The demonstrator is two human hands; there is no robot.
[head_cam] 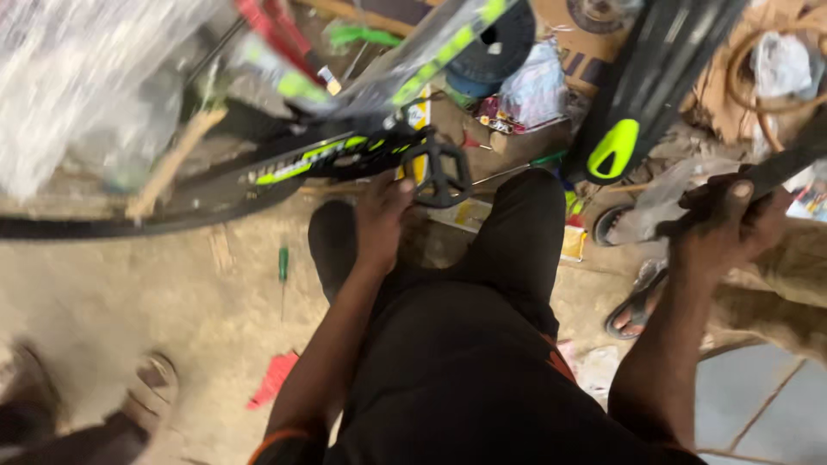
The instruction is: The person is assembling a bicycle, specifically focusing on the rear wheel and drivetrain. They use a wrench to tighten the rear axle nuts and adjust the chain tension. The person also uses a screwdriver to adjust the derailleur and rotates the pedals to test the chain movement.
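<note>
A black bicycle frame with bright green markings (319, 159) lies tilted across the upper left, partly wrapped in clear plastic. My left hand (382, 220) reaches up beside the black pedal (438, 175), fingers touching the crank area next to it. My right hand (732, 220) is closed around a black bar-like bicycle part (788, 164) at the right edge. A black tyre (129, 215) curves along the left under the frame. My black-trousered legs fill the lower middle.
A green-handled screwdriver (282, 263) lies on the dusty floor. Another black and green frame piece (629, 129) leans at the upper right. Cardboard, plastic bags and a spool clutter the back. Sandals (633, 306) lie at the right; another person's feet (146, 383) show lower left.
</note>
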